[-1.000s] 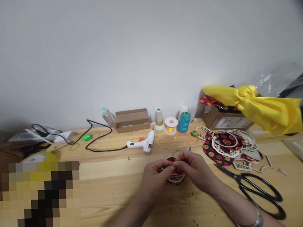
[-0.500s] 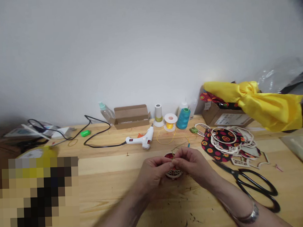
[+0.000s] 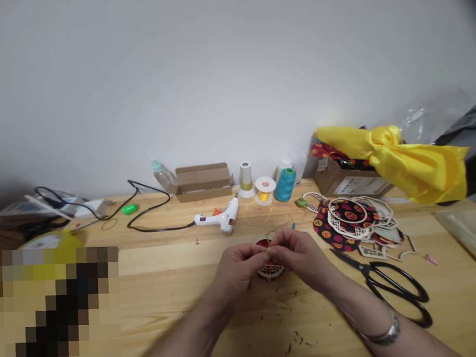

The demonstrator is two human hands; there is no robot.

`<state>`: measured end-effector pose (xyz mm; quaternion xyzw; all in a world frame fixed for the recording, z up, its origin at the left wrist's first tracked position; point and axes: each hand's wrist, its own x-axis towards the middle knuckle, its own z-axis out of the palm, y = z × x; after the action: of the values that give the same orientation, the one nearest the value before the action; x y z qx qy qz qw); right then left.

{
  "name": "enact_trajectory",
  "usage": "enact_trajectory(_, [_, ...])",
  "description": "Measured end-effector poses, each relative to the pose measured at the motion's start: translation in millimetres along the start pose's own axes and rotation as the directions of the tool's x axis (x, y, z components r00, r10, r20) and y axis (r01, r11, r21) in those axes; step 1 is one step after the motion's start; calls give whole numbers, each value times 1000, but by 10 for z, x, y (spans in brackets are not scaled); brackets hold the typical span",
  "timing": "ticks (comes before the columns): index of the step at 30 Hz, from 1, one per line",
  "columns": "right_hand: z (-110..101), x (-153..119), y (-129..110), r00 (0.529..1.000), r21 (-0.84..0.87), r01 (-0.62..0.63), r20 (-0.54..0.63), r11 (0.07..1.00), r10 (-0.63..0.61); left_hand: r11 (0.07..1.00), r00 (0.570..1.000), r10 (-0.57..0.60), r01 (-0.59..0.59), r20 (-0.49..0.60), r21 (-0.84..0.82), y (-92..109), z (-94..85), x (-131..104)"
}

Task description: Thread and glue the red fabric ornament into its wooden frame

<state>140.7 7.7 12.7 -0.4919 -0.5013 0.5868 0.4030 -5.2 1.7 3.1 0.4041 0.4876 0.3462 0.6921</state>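
A small round ornament (image 3: 271, 271) with red fabric and a pale openwork lattice lies on the table under my fingertips. My left hand (image 3: 241, 267) pinches at its upper part, thumb and forefinger together. From the right, my right hand (image 3: 299, 257) closes in a pinch that meets the left fingertips. A thin greenish cord (image 3: 271, 232) rises from between the fingers. Both hands seem to grip this cord, though the fingertips hide most of the pinched spot. A blue-tipped yellow piece (image 3: 293, 224) lies just beyond my right hand.
A white glue gun (image 3: 219, 218) with a black cable is at the back left of my hands. Thread spools (image 3: 285, 184) and an open carton (image 3: 205, 187) line the wall. Black scissors (image 3: 398, 287), lattice pieces with patterned fabric (image 3: 351, 219) and a yellow-draped box (image 3: 351, 182) are right.
The whole view has shifted slightly, so things appear a little further left. Both hands keep their pinch over the ornament with hardly any change.
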Motion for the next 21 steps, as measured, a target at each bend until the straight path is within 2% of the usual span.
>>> enact_trajectory(6, [-3, -12, -13, 1000, 25, 23, 13, 999, -23, 998, 1000, -21, 22, -21, 52, 67, 11, -29])
enact_trajectory(12, [-5, -21, -27, 1000, 12, 14, 23, 1000, -14, 1000, 997, -25, 25, -73, 5, 132, 41, -48])
enact_trajectory(16, [-75, -22, -41, 994, -202, 93, 67, 975, -81, 995, 997, 44, -49, -58, -85, 120, 8, -30])
enact_trajectory(19, [-132, -25, -58, 977, -405, 208, 122, 890, -172, 990, 995, 68, -76, -67, -116, 124, -9, -19])
enact_trajectory(21, [-145, -36, -71, 972, -499, 235, 112, 834, -207, 991, 993, 55, -67, -106, -114, 134, -6, -18])
